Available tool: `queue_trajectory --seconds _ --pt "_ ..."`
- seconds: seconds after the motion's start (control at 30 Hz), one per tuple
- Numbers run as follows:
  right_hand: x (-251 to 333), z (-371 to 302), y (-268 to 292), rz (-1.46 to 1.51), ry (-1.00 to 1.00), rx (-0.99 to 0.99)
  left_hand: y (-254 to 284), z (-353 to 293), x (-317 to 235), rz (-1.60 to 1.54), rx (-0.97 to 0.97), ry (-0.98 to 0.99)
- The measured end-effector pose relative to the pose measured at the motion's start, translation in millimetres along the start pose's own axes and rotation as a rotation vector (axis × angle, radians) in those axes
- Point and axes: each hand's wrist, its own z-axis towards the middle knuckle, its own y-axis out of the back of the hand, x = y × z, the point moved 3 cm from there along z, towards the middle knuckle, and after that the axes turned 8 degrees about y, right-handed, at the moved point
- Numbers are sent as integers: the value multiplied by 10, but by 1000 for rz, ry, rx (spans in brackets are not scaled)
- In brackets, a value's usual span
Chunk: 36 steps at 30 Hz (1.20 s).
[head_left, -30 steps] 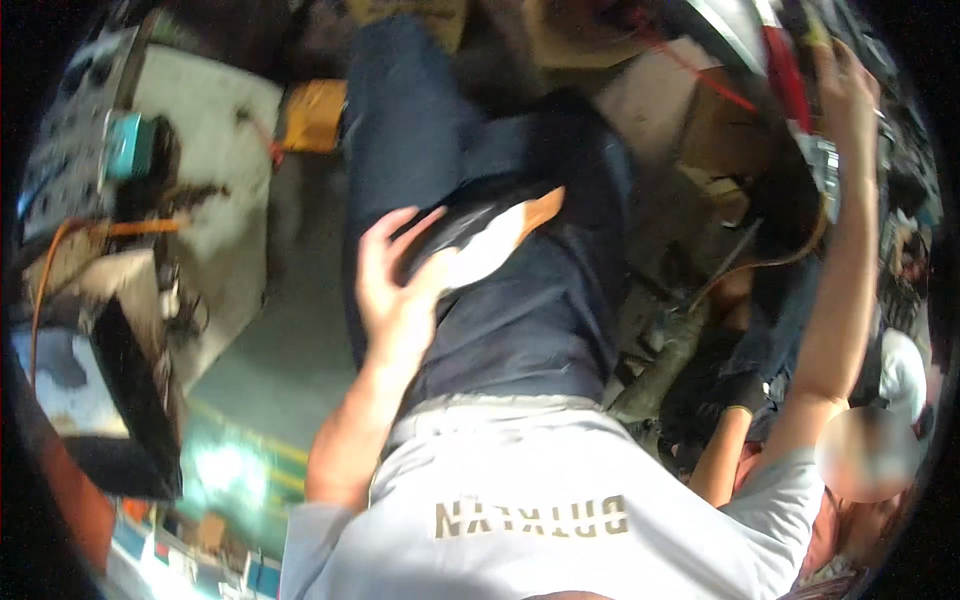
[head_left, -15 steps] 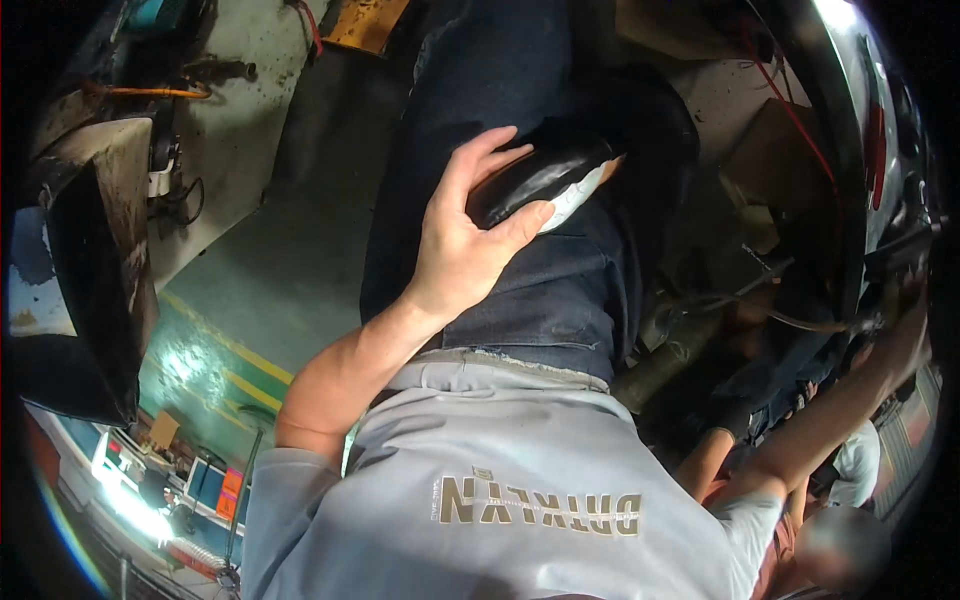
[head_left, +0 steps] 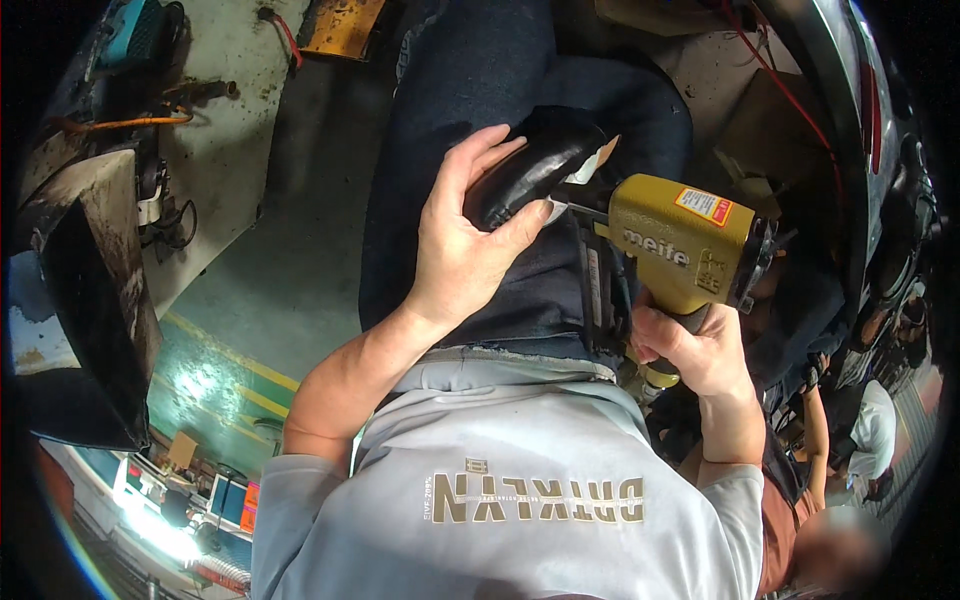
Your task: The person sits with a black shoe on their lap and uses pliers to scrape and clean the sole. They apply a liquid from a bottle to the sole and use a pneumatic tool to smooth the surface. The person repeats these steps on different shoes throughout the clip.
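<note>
My left hand (head_left: 458,240) is wrapped round a glossy, rounded black piece (head_left: 530,182), with white and tan material along its far right edge. It is held over my dark jeans (head_left: 490,80); its exact kind cannot be told. In my right hand (head_left: 700,350) is a gold air nail or staple gun (head_left: 680,240), with my fingers closed about its handle below the body. The gun's nose points left at the piece's white edge, close to my left thumb; whether they touch cannot be told.
A stained pale panel (head_left: 215,150) stands at the left, near a dark box-like form (head_left: 80,300). A red hose (head_left: 785,90) runs down the upper right. Another person in a reddish-brown top (head_left: 785,530) is at the lower right, and someone in white (head_left: 875,430) sits beyond.
My right arm has swung in from the far right, bringing the gun to the black piece. My left hand keeps hold of the piece, turned slightly so less white shows.
</note>
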Motion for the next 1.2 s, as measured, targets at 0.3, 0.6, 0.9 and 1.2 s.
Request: queue_trajectory --seconds 0.3,0.6,0.9,1.2 --pt "81 109 -34 -132 4 10 -2 -8 30 22 -6 -9" --pt "47 -19 -39 -192 25 -13 -26 -27 83 -1 -9 -37" --pt "81 -24 -80 -372 62 60 -18 -37 98 42 13 -68" --pt "-8 -155 -83 -926 645 327 -59 -84 165 98 48 -186"
